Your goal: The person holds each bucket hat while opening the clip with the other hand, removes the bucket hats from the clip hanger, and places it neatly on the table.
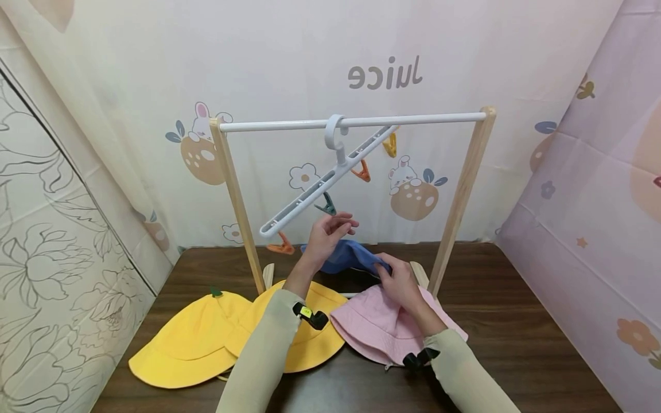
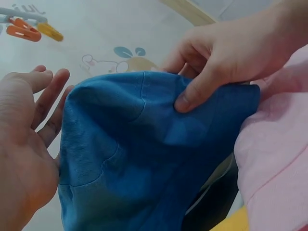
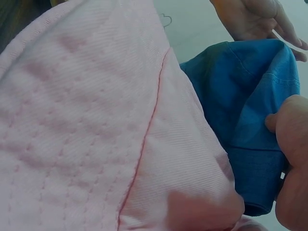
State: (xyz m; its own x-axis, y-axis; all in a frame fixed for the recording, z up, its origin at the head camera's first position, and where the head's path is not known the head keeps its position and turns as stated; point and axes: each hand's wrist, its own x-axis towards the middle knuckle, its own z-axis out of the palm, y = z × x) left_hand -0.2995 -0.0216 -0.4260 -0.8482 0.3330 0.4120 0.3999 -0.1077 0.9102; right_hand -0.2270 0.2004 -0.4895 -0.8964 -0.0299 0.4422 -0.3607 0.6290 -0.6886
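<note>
My right hand (image 1: 400, 278) pinches the edge of a blue hat (image 1: 347, 257), thumb on the near side in the left wrist view. Beside the hat's other end, my left hand (image 1: 330, 234) is held with its fingers loosely extended and grips nothing. Just above that hand, a teal clip (image 1: 327, 205) dangles from a white hanger (image 1: 304, 201). The hanger hooks over the white rod (image 1: 413, 120) of a wooden-legged rack and slants across it. Below my right forearm lies a pink bucket hat (image 1: 361, 321), which fills much of the right wrist view.
Two yellow hats (image 1: 186, 338) overlap at the left of the dark wooden table (image 1: 521, 344). Orange clips (image 1: 281, 245) and a yellow clip (image 1: 391, 145) also hang from the hanger. The rack's wooden posts (image 1: 462, 201) stand at both sides, before a printed curtain (image 1: 289, 63).
</note>
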